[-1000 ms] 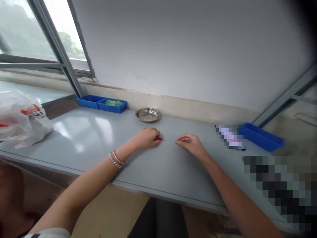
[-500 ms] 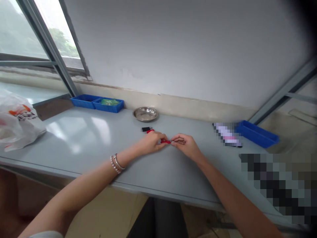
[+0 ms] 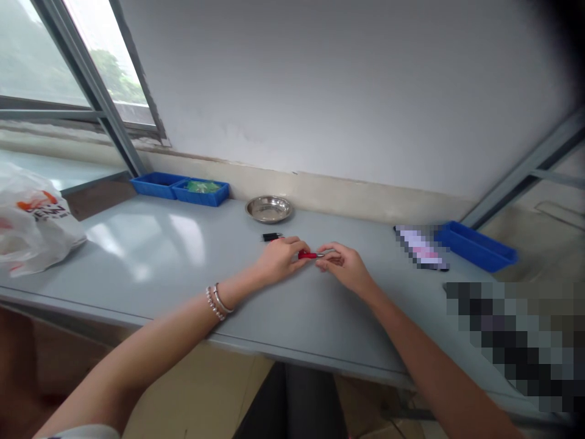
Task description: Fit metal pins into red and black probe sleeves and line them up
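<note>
My left hand (image 3: 280, 259), with bracelets at the wrist, pinches a red pen (image 3: 308, 255) whose silver tip points right. My right hand (image 3: 342, 263) has thumb and fingers closed around that silver tip end. Both hands are just above the grey table. Beyond my left hand lies a black pen-like piece (image 3: 270, 236), with a bit of red beside it mostly hidden by the hand.
A round metal dish (image 3: 269, 209) stands near the wall. Blue trays (image 3: 201, 194) sit at the back left, one with green packets. Another blue tray (image 3: 478, 247) is at the right, beside a blurred phone-like object (image 3: 421, 247). A white plastic bag (image 3: 36, 225) is at the left.
The pen has turned slightly to lie more level, and its silver tip shows more plainly. Both hands have shifted a little; the fingers stay closed at the pen.
</note>
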`<state>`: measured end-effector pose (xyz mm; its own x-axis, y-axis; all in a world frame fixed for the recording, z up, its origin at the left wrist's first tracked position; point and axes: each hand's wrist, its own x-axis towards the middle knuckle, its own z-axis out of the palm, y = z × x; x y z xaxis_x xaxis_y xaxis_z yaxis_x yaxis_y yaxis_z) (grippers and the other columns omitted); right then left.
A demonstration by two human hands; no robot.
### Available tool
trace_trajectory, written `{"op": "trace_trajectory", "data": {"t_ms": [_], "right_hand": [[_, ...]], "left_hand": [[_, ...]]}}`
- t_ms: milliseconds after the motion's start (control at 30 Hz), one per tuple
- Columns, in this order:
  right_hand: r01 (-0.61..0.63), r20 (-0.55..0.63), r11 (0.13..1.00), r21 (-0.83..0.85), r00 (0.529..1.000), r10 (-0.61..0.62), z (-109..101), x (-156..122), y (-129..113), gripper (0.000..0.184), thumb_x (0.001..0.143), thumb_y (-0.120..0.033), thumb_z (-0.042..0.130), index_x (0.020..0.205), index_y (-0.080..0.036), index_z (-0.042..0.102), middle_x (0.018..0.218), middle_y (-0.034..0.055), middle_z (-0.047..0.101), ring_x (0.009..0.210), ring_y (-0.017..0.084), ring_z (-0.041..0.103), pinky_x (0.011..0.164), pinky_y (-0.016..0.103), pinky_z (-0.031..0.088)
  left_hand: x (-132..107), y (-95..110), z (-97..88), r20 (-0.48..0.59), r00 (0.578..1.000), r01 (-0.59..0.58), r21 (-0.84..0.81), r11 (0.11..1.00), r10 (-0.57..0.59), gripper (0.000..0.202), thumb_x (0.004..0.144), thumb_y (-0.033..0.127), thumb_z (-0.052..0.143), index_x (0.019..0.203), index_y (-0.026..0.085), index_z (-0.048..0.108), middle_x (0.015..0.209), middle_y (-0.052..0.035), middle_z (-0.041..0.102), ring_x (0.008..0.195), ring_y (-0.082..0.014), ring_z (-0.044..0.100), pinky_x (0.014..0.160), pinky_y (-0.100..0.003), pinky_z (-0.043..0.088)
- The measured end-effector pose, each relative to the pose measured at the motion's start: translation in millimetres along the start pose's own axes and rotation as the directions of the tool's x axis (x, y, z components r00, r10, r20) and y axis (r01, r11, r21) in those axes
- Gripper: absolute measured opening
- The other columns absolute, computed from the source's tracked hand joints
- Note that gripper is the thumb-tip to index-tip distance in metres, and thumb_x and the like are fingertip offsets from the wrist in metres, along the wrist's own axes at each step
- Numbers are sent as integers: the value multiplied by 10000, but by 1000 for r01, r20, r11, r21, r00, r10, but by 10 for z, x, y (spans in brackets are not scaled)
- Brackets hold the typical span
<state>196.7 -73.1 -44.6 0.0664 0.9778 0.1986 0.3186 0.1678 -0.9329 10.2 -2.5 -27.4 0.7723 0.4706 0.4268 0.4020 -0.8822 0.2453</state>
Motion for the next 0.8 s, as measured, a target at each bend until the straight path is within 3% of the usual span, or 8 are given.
{"op": "trace_trajectory", "data": {"t_ms": [200,333,467,567,733,800], "right_hand": [[10,40,997,-78,999,-7,-9,-4,3,300,775,-497,564,722,-202,572,623,33,664,550,154,611,587,303,497],[3,23,999,-48,1000,-2,14,1,-1,261,713,-432,636,840,-213,574,598,-6,644,530,146,590,569,290,484],[30,38,997,-66,999,-28,13,2,-4,196,760,-406,589,763,-214,548,569,-6,617,534,146,584,569,283,468],[49,83,992,-119,996,-40,4,-2,-5,259,825,-427,512,688,-209,535,549,-2,590,517,134,557,557,270,447],[39,51,994,-102,998,-34,14,6,11,204,761,-394,596,847,-209,576,607,-12,618,549,139,578,566,265,458],[63,39,991,-121,998,-58,13,9,11,172,758,-369,591,828,-214,570,602,-12,618,555,140,582,578,268,461]], "left_hand": [[1,10,5,22,1000,-6,-10,1000,6,206,889,334,531,922,166,645,818,-44,636,704,-140,559,660,-261,423],[4,18,-6,26,1000,-2,-6,1000,2,169,878,299,551,923,162,641,829,-42,633,702,-140,555,647,-251,411],[5,13,-3,23,1000,-7,-2,1000,7,167,880,304,554,907,163,639,826,-44,632,701,-144,558,648,-250,410],[6,10,0,6,1000,-20,-11,1000,20,175,884,312,548,904,161,635,821,-45,627,703,-149,560,639,-253,414],[5,11,-11,-20,1000,-6,-55,998,5,132,882,286,542,909,179,615,844,-30,610,679,-128,553,621,-240,423],[5,10,-9,-16,1000,7,-59,998,-8,115,875,273,548,897,177,606,836,-25,602,657,-119,542,612,-236,423]]}}
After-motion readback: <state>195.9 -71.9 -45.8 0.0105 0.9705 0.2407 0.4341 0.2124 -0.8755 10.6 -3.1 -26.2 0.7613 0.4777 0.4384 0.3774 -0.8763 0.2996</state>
